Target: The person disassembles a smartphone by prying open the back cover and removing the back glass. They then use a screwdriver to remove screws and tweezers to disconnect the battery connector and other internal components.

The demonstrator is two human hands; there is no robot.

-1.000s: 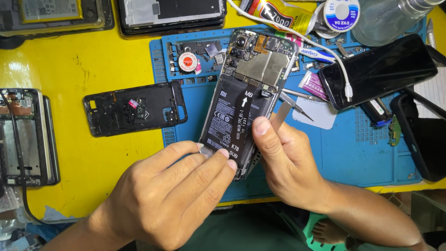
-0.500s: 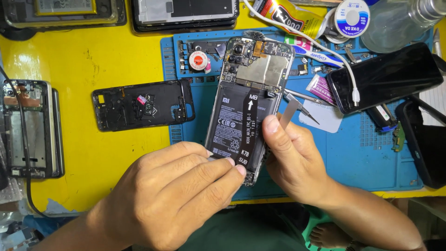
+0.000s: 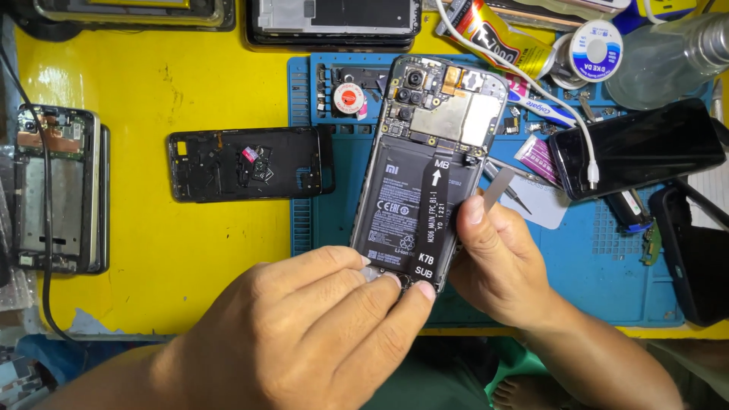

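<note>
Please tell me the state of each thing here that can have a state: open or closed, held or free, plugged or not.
Opened phone: back cover off, battery exposed.
Left hand: fingertips pressing the phone's bottom end.
Right hand: holding a thin metal pry tool.
Black frame: lying free on the yellow table.
Dark phone: white cable plugged in.

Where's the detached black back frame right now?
In the head view, the black back frame lies flat on the yellow table, left of the opened phone, its right end overlapping the blue mat.
</note>
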